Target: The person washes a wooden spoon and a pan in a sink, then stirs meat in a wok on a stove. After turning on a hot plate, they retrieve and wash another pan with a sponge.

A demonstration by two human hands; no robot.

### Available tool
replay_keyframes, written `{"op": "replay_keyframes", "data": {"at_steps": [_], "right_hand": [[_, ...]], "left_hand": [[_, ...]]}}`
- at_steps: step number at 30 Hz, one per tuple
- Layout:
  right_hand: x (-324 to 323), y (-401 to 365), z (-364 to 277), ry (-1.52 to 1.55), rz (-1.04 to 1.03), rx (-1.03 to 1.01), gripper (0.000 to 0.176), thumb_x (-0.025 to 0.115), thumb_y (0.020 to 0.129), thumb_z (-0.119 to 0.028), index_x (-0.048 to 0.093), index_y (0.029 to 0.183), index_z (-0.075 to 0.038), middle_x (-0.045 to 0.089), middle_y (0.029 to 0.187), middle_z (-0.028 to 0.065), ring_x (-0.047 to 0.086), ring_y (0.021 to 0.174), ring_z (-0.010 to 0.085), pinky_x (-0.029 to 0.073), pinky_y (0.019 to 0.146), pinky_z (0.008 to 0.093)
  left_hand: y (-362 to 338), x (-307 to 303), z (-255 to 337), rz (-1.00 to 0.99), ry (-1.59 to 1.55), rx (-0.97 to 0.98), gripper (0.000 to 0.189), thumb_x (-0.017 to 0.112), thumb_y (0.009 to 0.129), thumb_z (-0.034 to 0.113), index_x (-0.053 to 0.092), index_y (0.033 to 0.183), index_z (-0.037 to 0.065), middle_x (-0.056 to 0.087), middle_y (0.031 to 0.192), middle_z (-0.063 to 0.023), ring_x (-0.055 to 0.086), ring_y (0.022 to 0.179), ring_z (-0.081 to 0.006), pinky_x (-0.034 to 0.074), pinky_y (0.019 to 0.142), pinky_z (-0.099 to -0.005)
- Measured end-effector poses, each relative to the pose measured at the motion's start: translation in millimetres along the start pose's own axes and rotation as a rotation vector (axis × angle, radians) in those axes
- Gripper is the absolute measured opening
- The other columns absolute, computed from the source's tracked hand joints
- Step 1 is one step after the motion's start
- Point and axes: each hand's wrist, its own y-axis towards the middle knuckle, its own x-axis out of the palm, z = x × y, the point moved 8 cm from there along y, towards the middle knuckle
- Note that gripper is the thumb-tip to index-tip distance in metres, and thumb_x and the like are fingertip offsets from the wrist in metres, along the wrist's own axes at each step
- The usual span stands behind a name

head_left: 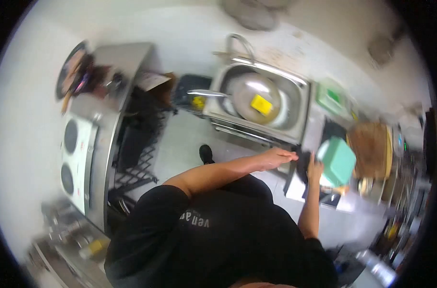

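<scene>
our black shirt (223, 240) fills the foreground, our left hand (276, 159) stretched out bare, its fingers together and straight. our right hand (315, 171) is at the edge of a green tub (341, 163), its grip too blurred for us to tell. the tub sits between that hand and a round board (369, 149), right of the sink (303, 110), where a yellow sponge (261, 104) lies on a pan (257, 87).

White two-burner hob (79, 161), brown wooden board (370, 149)

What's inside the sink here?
The sink holds a pan with a yellow sponge on it, its handle reaching past the left rim. Something white shows by the pan's right edge; whatever lies directly under the pan is covered.
</scene>
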Motion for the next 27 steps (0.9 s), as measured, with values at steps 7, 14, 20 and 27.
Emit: {"op": "replay_keyframes", "data": {"at_steps": [7,14,20,27], "right_hand": [[-45,-52,-193,-0.357,-0.088,-0.217,0.062,0.065,0.076,-0.035,0.046,0.126,-0.005,0.039,0.13,0.0252,0.033,0.122,0.044,0.032,0.099,0.0503],[-53,-134,-582,0.081,0.039,-1.198,0.045,0.064,0.078,-0.02,0.053,0.117,0.0,0.043,0.127,0.0238,0.038,0.119,0.0432,0.029,0.099,0.0495],[-115,-255,-939,0.471,0.411,-1.736,0.026,0.055,0.085,-0.015,0.059,0.105,0.0,0.049,0.12,0.0227,0.043,0.114,0.0432,0.034,0.097,0.0499],[-5,-204,-1193,-0.398,-0.067,-1.509,0.04,0.044,0.085,-0.01,0.044,0.124,-0.005,0.058,0.108,0.022,0.056,0.099,0.0372,0.046,0.083,0.0448]], "left_hand": [[-242,-229,37,0.979,-0.161,0.22,0.037,0.053,0.087,0.045,0.063,0.095,0.01,0.062,0.108,-0.0038,0.054,0.099,-0.0161,0.038,0.086,-0.0361],[-507,-301,32,1.438,-0.544,0.594,0.027,0.049,0.09,0.033,0.055,0.103,0.01,0.062,0.101,-0.0039,0.058,0.086,-0.016,0.044,0.075,-0.0312],[-699,-373,94,1.499,-0.578,1.107,0.048,0.033,0.096,0.038,0.044,0.119,-0.002,0.057,0.109,-0.0151,0.058,0.096,-0.0256,0.047,0.082,-0.0357],[-769,-443,208,0.933,-0.481,1.106,0.055,0.04,0.094,0.035,0.035,0.127,-0.009,0.056,0.111,-0.0215,0.059,0.098,-0.0268,0.049,0.088,-0.0388]]}}
